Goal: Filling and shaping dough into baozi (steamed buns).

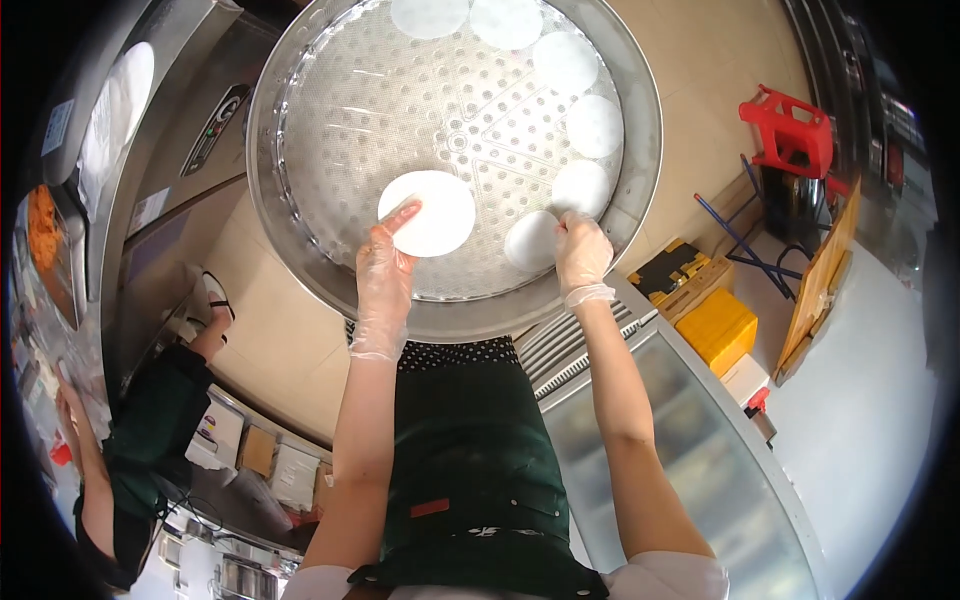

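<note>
A big round metal steamer tray [640, 130] with a perforated bottom lies before me. Along its right and far inner edge runs an arc of several thin white round paper sheets [565, 63]. My left hand [386, 280], in a clear plastic glove, grips a white round paper stack [441, 214] over the near part of the tray, thumb on top; how many sheets it has I cannot tell. At the near right, my gloved right hand [583, 250] has its fingers closed at the edge of one paper sheet [530, 240]. Those fingertips are partly hidden.
Below the tray at right is a glass-topped counter [670, 410]. Further right are a yellow box [718, 330], a red plastic stool [787, 130] and a wooden board [818, 290]. On the left, a co-worker's arm [92, 470] reaches over a worktop beside a metal food pan [68, 260].
</note>
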Tool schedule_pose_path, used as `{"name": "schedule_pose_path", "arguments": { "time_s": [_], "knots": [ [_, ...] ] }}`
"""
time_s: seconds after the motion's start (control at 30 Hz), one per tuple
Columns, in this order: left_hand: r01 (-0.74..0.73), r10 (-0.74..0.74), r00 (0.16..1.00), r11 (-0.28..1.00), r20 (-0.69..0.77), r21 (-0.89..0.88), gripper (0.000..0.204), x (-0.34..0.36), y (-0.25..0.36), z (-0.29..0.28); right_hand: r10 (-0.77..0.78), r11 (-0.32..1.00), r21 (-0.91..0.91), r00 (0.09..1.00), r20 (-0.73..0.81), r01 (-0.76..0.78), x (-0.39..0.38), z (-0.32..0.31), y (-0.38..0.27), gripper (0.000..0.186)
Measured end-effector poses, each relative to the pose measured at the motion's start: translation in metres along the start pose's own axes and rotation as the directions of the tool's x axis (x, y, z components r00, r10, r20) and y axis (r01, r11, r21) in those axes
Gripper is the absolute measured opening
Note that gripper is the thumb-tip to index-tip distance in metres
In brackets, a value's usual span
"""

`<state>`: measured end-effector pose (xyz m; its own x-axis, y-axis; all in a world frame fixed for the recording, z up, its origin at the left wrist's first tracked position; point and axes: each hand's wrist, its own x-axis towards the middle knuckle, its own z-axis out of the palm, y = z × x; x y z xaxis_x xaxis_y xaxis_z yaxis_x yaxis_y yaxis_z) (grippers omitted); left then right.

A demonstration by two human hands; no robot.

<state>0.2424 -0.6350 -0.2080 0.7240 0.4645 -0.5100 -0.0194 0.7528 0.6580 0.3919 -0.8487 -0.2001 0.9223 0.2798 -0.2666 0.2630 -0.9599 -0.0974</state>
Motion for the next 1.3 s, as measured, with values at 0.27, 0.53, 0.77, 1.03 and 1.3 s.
{"name": "schedule_pose_path", "arguments": {
  "time_s": [0.27,0.53,0.77,1.03,1.3],
  "knots": [
    [-0.012,0.012,0.999,1.0,-0.029,0.004,0.077,-0.014,0.003,-0.002,-0.134,0.943,-0.32,0.985,-0.105,0.094,-0.004,0.004,0.0,0.003],
    [-0.039,0.04,0.999,0.999,-0.009,0.018,0.077,-0.017,0.033,-0.024,-0.121,0.973,0.165,0.968,-0.218,0.158,-0.006,-0.077,0.004,0.012],
    [-0.033,0.033,0.999,0.999,0.028,0.017,0.083,-0.017,0.044,-0.026,0.024,0.797,0.527,0.887,0.461,-0.296,-0.03,-0.005,-0.017,0.006],
    [0.03,-0.033,0.997,0.999,0.07,0.044,0.086,-0.023,0.043,-0.041,0.159,0.952,0.195,0.926,0.344,-0.236,-0.045,0.014,-0.045,0.01],
    [0.004,-0.002,0.997,1.0,0.073,-0.024,0.077,-0.022,0.036,-0.034,0.131,0.972,0.147,0.94,0.316,-0.185,-0.049,0.02,-0.048,0.012]
  ]
}}
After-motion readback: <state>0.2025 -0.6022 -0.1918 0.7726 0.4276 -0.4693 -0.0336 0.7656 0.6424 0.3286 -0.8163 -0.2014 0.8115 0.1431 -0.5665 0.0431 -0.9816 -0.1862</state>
